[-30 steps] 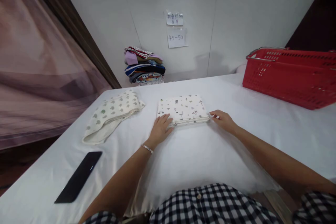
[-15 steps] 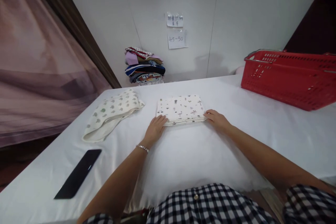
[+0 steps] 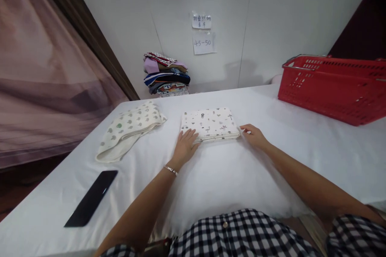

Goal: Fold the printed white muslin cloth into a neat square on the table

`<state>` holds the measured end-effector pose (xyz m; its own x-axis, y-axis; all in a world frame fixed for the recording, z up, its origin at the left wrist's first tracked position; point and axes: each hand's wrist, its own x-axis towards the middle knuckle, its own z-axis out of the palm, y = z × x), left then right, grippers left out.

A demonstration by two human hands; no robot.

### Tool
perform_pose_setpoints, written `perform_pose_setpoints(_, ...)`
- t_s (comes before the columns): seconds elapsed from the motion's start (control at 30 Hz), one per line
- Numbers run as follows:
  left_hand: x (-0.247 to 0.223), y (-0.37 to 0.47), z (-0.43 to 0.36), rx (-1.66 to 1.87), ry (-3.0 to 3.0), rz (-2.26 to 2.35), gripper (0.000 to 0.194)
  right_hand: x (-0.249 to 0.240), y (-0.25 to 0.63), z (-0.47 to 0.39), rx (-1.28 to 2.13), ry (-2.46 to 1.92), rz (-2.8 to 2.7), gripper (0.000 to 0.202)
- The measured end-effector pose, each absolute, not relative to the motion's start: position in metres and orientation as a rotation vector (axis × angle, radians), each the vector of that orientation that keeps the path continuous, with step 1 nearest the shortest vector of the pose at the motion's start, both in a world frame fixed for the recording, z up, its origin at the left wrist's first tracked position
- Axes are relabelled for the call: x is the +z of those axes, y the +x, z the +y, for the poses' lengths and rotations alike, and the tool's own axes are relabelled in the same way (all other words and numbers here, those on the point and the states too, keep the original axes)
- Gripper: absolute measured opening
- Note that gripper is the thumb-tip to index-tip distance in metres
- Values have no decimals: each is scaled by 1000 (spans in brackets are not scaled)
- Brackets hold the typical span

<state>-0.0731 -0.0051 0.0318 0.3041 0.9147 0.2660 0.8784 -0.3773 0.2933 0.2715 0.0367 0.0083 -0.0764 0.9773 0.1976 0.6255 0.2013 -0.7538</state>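
A white cloth with small printed figures (image 3: 211,123) lies folded into a rectangle on the white-covered table. My left hand (image 3: 186,145) rests on its near left corner, fingers spread and lying flat. Just off the cloth's near right corner is my right hand (image 3: 253,135), fingers bent, with a small gap between the fingertips and the cloth; it holds nothing that I can see. Left of these lies a second white cloth with grey-green prints (image 3: 129,128), loosely folded.
A black flat object (image 3: 92,198) lies at the table's left front. Folded fabrics are stacked (image 3: 167,74) by the wall behind the table. The red basket (image 3: 328,88) stands at the right rear. A pink curtain (image 3: 54,68) hangs at the left.
My left hand has moved right, further onto the folded cloth, and its fingers have spread. My right hand has let go of the cloth's right corner and shifted slightly right.
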Motion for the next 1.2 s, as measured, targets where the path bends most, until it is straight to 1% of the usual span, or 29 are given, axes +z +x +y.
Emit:
perform_pose_setpoints(0.1,35,-45,-1,623,2479,1631,36,5,269,38,732,-1617,-1620,25)
perform_pose_setpoints(0.23,37,4,11,699,2571,1453,32,3,263,38,835,-1614,-1557,25)
perform_pose_setpoints(0.37,39,52,24,684,2606,1310,30,2,259,33,853,-1531,-1522,28)
perform_pose_setpoints(0.5,41,79,34,623,2587,1336,27,1,258,26,812,-1483,-1556,30)
perform_pose_setpoints(0.7,37,87,41,522,2638,1388,18,0,256,27,739,-1469,-1582,22)
perform_pose_setpoints(1.0,30,88,49,549,2624,1393,16,-4,253,30,761,-1422,-1533,16)
perform_pose_setpoints(1.2,30,90,46,587,2606,1411,17,0,255,26,749,-1503,-1535,24)
